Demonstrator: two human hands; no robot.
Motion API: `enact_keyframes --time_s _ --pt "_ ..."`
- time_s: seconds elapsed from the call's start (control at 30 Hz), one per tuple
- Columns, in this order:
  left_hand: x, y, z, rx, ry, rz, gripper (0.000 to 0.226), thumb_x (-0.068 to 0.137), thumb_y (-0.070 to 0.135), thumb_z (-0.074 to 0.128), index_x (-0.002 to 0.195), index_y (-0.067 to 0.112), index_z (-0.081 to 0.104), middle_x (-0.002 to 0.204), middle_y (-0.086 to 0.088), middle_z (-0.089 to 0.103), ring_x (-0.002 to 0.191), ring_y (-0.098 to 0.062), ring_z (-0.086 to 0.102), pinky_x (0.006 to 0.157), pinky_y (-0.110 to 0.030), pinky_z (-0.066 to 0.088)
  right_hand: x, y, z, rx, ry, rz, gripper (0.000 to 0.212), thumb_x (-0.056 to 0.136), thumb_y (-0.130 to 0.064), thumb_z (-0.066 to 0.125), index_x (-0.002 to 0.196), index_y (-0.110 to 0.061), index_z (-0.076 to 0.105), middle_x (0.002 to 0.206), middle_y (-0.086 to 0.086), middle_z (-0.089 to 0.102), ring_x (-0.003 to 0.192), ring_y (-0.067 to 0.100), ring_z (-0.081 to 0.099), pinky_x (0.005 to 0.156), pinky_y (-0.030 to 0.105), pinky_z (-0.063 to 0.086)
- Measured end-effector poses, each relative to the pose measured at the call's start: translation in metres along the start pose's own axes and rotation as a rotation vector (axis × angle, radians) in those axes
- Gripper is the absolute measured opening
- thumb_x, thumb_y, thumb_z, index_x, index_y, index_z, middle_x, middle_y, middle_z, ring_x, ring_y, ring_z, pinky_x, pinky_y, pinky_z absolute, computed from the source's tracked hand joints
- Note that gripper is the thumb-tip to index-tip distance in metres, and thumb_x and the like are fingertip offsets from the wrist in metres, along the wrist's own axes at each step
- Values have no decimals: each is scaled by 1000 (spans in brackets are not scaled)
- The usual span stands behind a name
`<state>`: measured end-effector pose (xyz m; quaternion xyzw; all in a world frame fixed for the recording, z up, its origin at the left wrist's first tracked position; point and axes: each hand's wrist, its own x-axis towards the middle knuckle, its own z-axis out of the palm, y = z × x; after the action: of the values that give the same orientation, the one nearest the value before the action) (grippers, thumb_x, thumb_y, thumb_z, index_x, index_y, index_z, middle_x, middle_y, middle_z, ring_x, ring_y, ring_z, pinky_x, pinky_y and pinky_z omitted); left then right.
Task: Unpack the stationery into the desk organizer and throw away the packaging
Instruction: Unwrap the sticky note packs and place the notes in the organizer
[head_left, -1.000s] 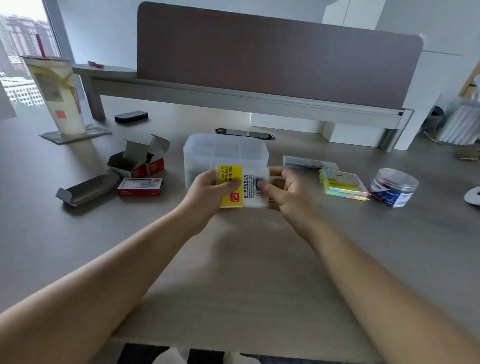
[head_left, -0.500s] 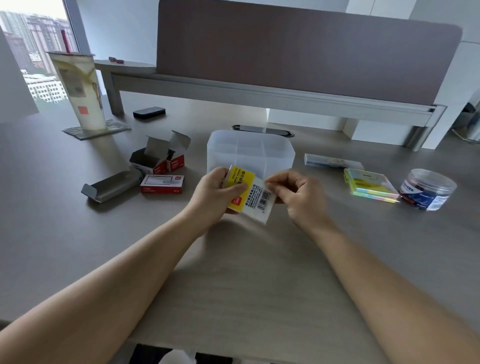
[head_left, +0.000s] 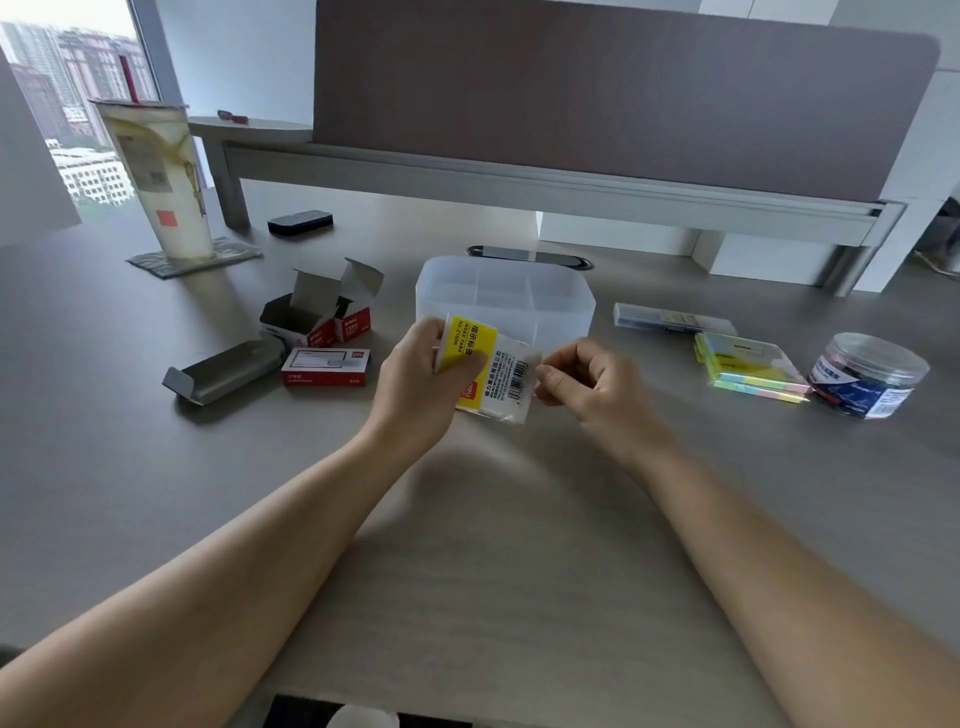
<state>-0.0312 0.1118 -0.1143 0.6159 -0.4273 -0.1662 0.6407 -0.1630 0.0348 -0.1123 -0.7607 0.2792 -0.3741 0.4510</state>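
- Hands up over the grey bench (head_left: 156, 467): left hand (head_left: 421, 379) has its grip wrapped round the yellow end of a clear plastic index-tab packet (head_left: 488, 371).
- Right hand (head_left: 587, 376), fingers curled, looks to pinch the packet's clear end, though that grip is hard to confirm.
- Packet's long axis runs hand to hand, tilted down to the right.
- Translucent white plastic desk organizer (head_left: 504, 301) sits just behind, open and close to both hands.

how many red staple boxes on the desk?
3, all left of the organizer: two open boxes side by side, one closed box lying flat in front of them. None seem hidden.
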Motion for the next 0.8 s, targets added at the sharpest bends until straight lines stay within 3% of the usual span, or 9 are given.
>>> enact_keyframes --time_s 0.07,0.17,0.23,0.33,0.4,0.57,0.8 --pt "0 -1 2 27 -3 22 28 82 8 59 70 28 45 74 9 55 74 -16 58 68 -32 51 0 1 0 18 14 41 19 82 -10 60 67 -17 53 68 4 57 73 20 55 80 41 51" --pt "0 -3 4 55 -15 42 29 82 9 60 70 30 44 74 9 55 72 -14 57 67 -29 50 2 0 1 37 56 75 20 78 -12 65 63 -16 52 64 5 57 69 22 55 79 46 51" --pt "-1 -3 6 86 -21 54 29 81 10 61 71 31 44 73 10 55 70 -10 56 65 -26 49 3 0 2 55 81 100 23 76 -10 67 61 -15 50 61 4 55 61 18 53 73 40 52" --pt "-3 -2 7 80 -33 43 28 81 10 61 72 31 45 74 9 56 73 -15 58 67 -29 51 4 0 1 121 89 151 28 74 0 66 59 -14 48 58 2 52 46 3 53 56 20 49" --pt "-3 -2 6 42 -38 20 27 82 8 60 72 28 45 74 8 56 73 -14 59 63 -22 52 4 1 -2 177 69 163 29 74 5 65 60 -13 48 59 3 52 40 -1 53 49 13 49" --pt "0 -3 3 -51 -31 -50 24 82 5 59 70 22 48 76 0 58 82 -28 61 73 -40 53 3 -1 -5 234 26 127 29 74 8 63 63 -12 46 64 5 49 50 5 55 51 15 53" --pt "-1 -1 -3 -197 -71 -126 17 84 5 55 75 19 51 78 0 62 70 -13 62 54 -21 55 3 -2 -11 269 21 117 31 77 15 53 67 -12 44 71 6 50 47 7 62 54 20 56"
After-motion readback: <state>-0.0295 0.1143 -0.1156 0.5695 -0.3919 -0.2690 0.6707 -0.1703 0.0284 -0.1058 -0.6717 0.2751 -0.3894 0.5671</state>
